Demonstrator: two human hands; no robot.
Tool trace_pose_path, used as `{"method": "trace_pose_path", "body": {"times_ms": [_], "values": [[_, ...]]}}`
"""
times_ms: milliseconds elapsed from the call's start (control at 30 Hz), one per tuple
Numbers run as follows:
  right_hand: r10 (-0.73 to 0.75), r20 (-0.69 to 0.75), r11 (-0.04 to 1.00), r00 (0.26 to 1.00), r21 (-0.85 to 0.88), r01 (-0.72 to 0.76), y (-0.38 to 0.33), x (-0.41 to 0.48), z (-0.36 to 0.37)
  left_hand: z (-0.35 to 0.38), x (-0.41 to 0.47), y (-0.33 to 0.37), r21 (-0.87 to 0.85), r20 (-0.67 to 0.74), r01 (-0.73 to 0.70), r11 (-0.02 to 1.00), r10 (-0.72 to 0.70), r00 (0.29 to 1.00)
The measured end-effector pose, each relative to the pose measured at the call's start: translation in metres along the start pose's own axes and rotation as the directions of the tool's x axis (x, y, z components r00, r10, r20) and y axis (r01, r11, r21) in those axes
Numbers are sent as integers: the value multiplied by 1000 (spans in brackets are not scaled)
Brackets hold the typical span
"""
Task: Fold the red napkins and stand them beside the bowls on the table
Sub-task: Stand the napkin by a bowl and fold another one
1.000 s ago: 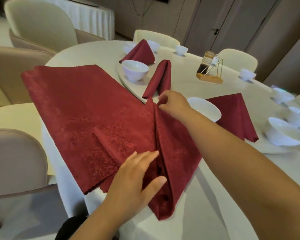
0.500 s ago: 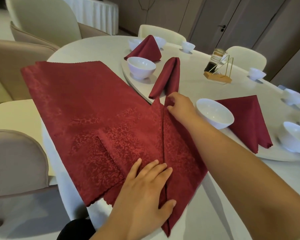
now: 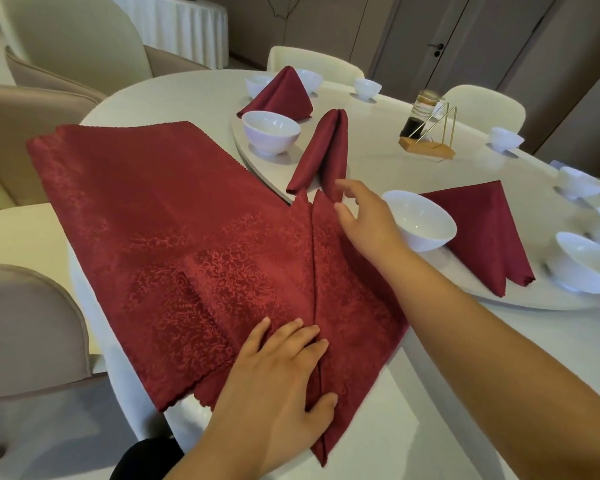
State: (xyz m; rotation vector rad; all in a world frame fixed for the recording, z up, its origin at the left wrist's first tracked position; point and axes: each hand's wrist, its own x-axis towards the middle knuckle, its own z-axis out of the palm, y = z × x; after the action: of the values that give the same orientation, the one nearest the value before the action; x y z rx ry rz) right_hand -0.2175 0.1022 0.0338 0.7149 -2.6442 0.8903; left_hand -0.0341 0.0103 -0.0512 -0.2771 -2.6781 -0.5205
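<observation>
Over the table's (image 3: pixel 187 95) near-left edge lies the half-folded red napkin (image 3: pixel 174 216), the left hand (image 3: pixel 278 382) pressed flat on its centre fold. At its far tip the right hand (image 3: pixel 366 220) hovers, fingers spread, hemmed between a standing napkin (image 3: pixel 323 154) and a white bowl (image 3: pixel 421 220).

Spread napkin (image 3: pixel 153 220) lies at the near-left of the table (image 3: pixel 430 393), its left part overhanging the rim. The left hand (image 3: pixel 278 382) rests flat on its near end, along the centre seam. The right hand (image 3: pixel 364 223) is at its far tip, contact unclear. The nearest bowl (image 3: pixel 418 221) is just right of that hand, on the turntable (image 3: pixel 378 168) near its edge. A folded napkin (image 3: pixel 482 233) lies right of that bowl. A standing napkin (image 3: pixel 326 154) is behind the right hand, also on the turntable. A second bowl (image 3: pixel 270 131) sits left of it, with the far napkin (image 3: pixel 281 97) behind that bowl. The condiment stand (image 3: pixel 426 133) is further back and right. A chair (image 3: pixel 25 327) is left of the table.
</observation>
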Motion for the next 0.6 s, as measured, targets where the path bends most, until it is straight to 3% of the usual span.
{"method": "trace_pose_path", "body": {"times_ms": [67,133,300,367,467,600], "values": [[-84,-60,995,995,54,88,-1,-38,-13,0,0,0,-4,7,4,1000,-4,1000],[-188,-32,977,982,96,190,4,-85,-18,-1,0,1,3,16,1,1000,-1,1000],[-358,298,899,885,-145,413,31,-160,-5,0,0,2,18,-10,-26,1000,26,1000],[-284,381,892,880,-232,388,37,-155,-8,-1,1,3,16,8,-15,1000,15,1000],[-186,434,925,882,-226,306,61,-133,-18,-2,0,4,42,44,-12,999,10,999],[-23,287,974,958,-210,87,82,-115,-31,-4,0,2,6,117,7,1000,-8,993]]}}
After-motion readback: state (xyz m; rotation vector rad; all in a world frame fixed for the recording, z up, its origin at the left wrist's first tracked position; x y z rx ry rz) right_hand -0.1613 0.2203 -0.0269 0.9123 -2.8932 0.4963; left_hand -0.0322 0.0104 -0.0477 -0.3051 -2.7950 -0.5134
